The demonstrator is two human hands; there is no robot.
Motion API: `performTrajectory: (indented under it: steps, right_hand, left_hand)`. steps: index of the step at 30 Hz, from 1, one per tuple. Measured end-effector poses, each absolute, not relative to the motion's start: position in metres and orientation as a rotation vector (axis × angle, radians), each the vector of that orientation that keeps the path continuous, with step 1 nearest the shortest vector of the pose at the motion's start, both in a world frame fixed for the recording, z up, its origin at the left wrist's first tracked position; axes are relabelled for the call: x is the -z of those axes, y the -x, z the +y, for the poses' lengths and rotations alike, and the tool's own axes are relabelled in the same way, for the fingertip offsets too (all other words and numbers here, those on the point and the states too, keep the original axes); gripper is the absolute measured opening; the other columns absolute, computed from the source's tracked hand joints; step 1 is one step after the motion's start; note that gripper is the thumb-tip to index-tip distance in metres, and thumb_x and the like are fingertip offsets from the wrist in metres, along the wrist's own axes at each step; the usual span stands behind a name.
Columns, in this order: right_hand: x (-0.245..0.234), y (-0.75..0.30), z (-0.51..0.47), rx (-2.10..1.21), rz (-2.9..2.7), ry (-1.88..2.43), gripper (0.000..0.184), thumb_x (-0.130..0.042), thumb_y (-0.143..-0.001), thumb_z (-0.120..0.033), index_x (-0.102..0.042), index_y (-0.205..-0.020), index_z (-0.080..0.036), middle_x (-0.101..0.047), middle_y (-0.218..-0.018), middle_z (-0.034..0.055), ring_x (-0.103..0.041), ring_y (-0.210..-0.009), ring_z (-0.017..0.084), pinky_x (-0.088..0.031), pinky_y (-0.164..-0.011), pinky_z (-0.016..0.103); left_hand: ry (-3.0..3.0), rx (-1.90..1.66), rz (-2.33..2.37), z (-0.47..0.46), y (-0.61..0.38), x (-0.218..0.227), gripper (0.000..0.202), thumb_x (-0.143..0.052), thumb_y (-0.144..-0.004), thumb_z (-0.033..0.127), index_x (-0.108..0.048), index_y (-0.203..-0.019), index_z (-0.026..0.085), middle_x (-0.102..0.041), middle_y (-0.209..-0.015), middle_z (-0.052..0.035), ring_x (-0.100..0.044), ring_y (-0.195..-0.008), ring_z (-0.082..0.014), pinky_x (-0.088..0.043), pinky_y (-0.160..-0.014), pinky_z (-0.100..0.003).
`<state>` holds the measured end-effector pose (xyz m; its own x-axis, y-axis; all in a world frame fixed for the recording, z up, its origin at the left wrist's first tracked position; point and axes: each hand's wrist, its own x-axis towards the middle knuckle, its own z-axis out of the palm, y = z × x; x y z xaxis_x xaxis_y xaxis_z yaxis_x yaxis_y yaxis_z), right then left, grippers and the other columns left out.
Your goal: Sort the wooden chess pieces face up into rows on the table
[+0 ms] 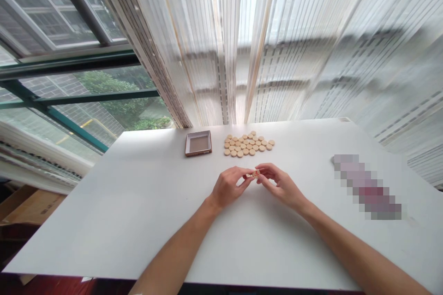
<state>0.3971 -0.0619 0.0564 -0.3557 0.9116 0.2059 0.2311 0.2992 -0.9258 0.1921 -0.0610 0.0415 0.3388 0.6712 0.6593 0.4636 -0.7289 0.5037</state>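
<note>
A round wooden Chinese chess piece [256, 174] with a red character is pinched between the thumb and fingers of my right hand [284, 188]. My left hand [226, 187] is closed in a pinch on a second small pale piece [248, 175] with a bit of red on it, seen partly edge-on. The two pieces meet or nearly meet between my fingertips, above the white table. Beyond my hands lies a group of pale wooden Chinese chess pieces [246, 146], set close together in rough rows. Those pieces show no visible characters.
An open, shallow box [198, 153] with a brown outside stands left of the grouped pieces. At the right of the white table [131, 203] lies a long pixelated object [368, 189]. Striped sheer curtains [214, 55] hang behind the far edge. A cardboard box [36, 207] sits at lower left.
</note>
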Motion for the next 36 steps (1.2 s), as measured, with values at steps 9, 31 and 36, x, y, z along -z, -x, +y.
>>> performTrajectory:
  steps: [9, 31, 36]
  right_hand:
    - [-0.0531, -0.3967, -0.0594, -1.078, -1.75, 1.034, 0.03, -0.063, -0.09, -0.05, -0.06, -0.099, -0.021, -0.072, -0.089, 0.0071, -0.072, -0.078, 0.022, -0.059, -0.075, 0.037]
    - [-0.0583, -0.3978, -0.0626, -1.139, -1.762, 0.996, 0.027, -0.062, -0.091, -0.045, -0.061, -0.105, -0.022, -0.073, -0.098, 0.0078, -0.072, -0.088, 0.022, -0.06, -0.081, 0.039]
    - [-0.0562, -0.3979, -0.062, -1.146, -1.757, 1.027, 0.026, -0.063, -0.091, -0.043, -0.061, -0.104, -0.022, -0.074, -0.097, 0.0077, -0.072, -0.088, 0.022, -0.06, -0.081, 0.039]
  left_hand:
    - [-2.356, -1.315, 0.992, -0.0641, -0.1957, -0.0436, 0.02, -0.063, -0.092, 0.022, -0.067, -0.112, 0.023, -0.075, -0.095, -0.0036, -0.07, -0.077, -0.0151, -0.059, -0.076, -0.032]
    - [-2.198, -1.317, 1.042, -0.0635, -0.1967, -0.0399, 0.017, -0.064, -0.092, 0.026, -0.067, -0.107, 0.021, -0.074, -0.097, -0.0038, -0.068, -0.075, -0.0139, -0.058, -0.074, -0.03]
    - [-2.211, -1.32, 1.038, -0.0636, -0.1965, -0.0391, 0.017, -0.063, -0.093, 0.027, -0.066, -0.108, 0.021, -0.074, -0.097, -0.0045, -0.068, -0.075, -0.0141, -0.058, -0.075, -0.03]
